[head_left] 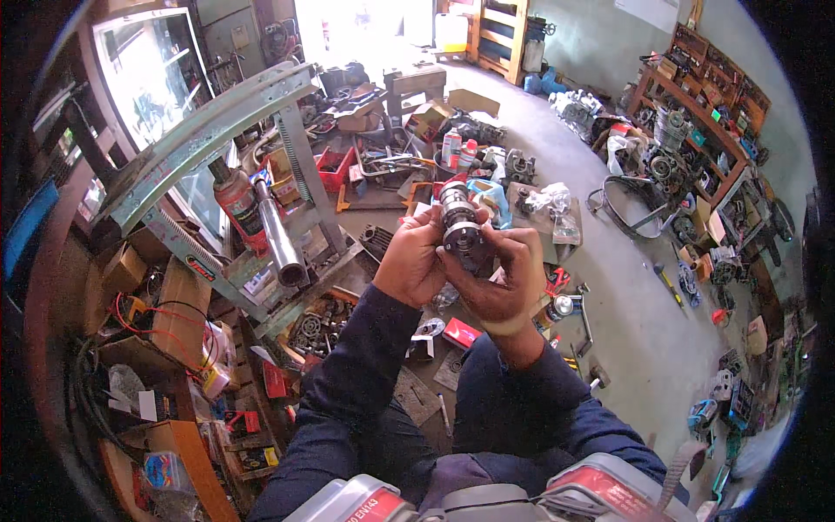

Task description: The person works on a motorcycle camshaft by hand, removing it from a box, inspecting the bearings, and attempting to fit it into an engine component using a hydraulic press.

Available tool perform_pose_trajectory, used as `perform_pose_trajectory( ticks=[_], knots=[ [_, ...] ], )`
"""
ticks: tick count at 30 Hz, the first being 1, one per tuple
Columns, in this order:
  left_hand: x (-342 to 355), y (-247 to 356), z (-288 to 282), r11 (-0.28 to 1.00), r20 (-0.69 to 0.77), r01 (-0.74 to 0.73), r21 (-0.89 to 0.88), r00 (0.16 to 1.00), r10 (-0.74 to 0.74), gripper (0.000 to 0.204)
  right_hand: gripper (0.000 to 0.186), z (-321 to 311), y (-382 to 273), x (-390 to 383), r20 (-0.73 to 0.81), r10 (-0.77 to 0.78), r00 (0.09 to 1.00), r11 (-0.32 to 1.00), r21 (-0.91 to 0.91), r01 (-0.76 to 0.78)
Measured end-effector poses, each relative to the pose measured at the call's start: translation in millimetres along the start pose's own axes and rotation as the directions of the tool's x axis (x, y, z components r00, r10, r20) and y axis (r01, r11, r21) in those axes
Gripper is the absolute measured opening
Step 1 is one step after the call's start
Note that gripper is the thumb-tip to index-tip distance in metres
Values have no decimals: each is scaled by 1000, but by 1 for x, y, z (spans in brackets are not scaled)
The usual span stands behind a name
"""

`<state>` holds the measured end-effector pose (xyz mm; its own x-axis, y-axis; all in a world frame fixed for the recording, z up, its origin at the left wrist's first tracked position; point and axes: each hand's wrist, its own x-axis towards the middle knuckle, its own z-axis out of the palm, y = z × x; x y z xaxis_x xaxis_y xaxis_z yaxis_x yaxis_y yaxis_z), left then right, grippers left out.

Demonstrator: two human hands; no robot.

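Note:
A short metal engine shaft [458, 216] with stepped rings along it is held up in front of me, tilted away. My left hand [409, 259] grips its near left side, thumb and fingers closed against the metal. From the right, my right hand [503, 280] wraps its fingers around the lower end, partly hiding it. Whether the rings are gears or cam lobes cannot be made out. Below the hands, a red box [461, 333] lies by my knees. Beyond the shaft there is a light-blue plastic container [491, 202].
At left stands a grey press frame [209, 120] with a red bottle jack [238, 209] and a steel tube [280, 244]. Cardboard boxes [178, 326] crowd the lower left. A spray can [558, 307] and a hammer [668, 283] are on the floor [639, 335]. Engine parts line the right wall.

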<state>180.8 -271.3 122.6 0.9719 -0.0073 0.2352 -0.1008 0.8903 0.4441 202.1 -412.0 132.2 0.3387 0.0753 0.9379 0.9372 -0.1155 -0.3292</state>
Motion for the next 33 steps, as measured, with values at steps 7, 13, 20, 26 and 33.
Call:
perform_pose_trajectory(
  ticks=[7,13,20,26,33],
  knots=[
    [-2,1,7,998,-68,-21,51,997,25,29,59,-1,1,-2,27,-66,997,997,-41,67],
    [0,3,1,999,9,-20,31,1000,20,30,61,-1,0,0,33,-68,997,997,-20,68],
    [1,2,4,1000,19,-22,-9,1000,22,29,61,-1,2,-2,44,-70,997,996,-44,72],
    [1,3,3,1000,14,-30,8,999,30,27,54,1,-1,2,-7,-85,996,996,-17,84],
    [4,2,7,999,53,-23,27,998,22,29,63,-4,5,0,29,-119,992,992,-41,120]
  ],
)
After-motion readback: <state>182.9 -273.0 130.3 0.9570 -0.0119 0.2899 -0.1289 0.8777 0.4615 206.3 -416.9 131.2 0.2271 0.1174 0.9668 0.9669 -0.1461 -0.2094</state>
